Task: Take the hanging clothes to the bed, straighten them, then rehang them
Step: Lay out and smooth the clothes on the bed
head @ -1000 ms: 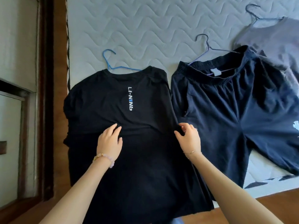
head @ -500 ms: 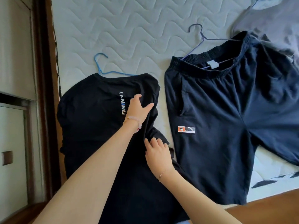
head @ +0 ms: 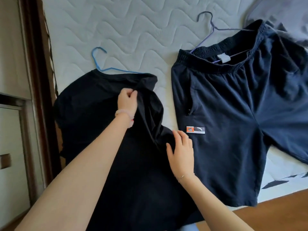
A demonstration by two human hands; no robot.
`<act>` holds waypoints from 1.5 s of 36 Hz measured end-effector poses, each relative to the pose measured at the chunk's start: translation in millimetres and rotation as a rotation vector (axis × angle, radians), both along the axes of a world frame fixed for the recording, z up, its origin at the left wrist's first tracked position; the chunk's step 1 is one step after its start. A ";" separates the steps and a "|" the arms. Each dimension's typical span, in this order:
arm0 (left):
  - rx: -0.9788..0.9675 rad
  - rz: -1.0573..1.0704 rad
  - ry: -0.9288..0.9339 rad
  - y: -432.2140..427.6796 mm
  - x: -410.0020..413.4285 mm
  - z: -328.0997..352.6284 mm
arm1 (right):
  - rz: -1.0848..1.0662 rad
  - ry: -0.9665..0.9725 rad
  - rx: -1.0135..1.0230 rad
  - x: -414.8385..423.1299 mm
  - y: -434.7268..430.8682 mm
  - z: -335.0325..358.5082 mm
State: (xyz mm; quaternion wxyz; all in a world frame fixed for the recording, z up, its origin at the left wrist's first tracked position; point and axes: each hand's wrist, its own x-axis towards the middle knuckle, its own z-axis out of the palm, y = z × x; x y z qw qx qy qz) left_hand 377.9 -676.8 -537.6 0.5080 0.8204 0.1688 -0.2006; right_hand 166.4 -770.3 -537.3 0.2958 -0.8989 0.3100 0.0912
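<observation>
A black T-shirt [head: 86, 117] lies on the white quilted mattress [head: 116, 34], still on a blue wire hanger [head: 100, 64] whose hook pokes out above the collar. My left hand [head: 127, 102] pinches a fold of the shirt near its right shoulder and lifts it. My right hand [head: 181, 150] rests with spread fingers on the shirt's right side, lower down. Dark navy shorts [head: 233, 114] on a purple-grey hanger [head: 208, 27] lie to the right.
A grey garment [head: 286, 15] lies at the top right corner of the bed. A dark wooden bed frame [head: 38, 80] and pale cabinet doors [head: 11, 130] run along the left. Wooden floor [head: 275, 212] shows at the bottom right.
My left hand has closed on a fold of the shirt near the shoulder, and the bunched cloth now hides the white logo. My right hand has slid slightly right along the shirt's side.
</observation>
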 end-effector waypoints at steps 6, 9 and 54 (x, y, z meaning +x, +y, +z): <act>-0.336 0.283 0.229 64.1 -25.3 0.3 | -0.053 0.173 0.162 19.1 -8.5 1.9; -0.306 0.287 0.226 74.8 -31.9 -0.9 | -0.057 0.227 0.249 25.1 -7.5 -0.8; 0.725 -1.200 -0.529 -104.3 150.6 -14.6 | -0.654 0.125 0.067 96.4 -265.9 26.2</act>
